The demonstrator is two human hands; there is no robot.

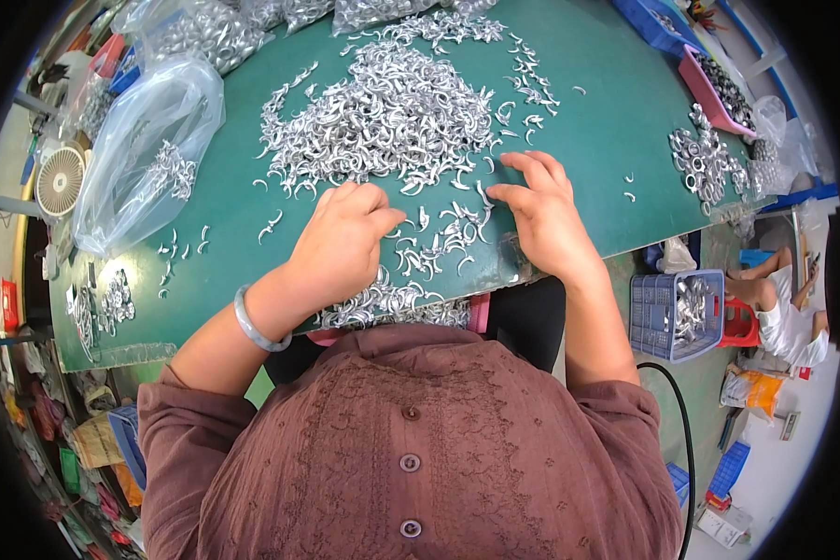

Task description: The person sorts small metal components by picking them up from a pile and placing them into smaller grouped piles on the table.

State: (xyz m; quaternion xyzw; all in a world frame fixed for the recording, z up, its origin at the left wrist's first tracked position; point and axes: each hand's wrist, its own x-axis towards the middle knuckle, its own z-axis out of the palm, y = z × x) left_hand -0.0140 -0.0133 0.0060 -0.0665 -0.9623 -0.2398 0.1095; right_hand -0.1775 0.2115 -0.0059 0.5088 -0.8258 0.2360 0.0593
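A large heap of small, curved, silvery metal pieces (383, 117) lies on the green tabletop (597, 140). My left hand (345, 238) is at the heap's near edge, its fingers curled down and pressed together. What those fingertips hold, if anything, is hidden beneath the hand. To the right, my right hand (549, 215) has its fingers apart, close to a few loose curved pieces. Between my hands lies a smaller scatter of the same pieces (439, 241). More pieces (392, 301) fill a pink-edged container at the table's front edge, against my lap.
A clear plastic bag (140, 159) with some pieces lies at left, near a fan (62, 179). Filled bags (205, 37) line the back. At right are ring-shaped parts (705, 163), a pink tray (714, 89) and a blue crate (677, 315). Another person (782, 308) sits beyond.
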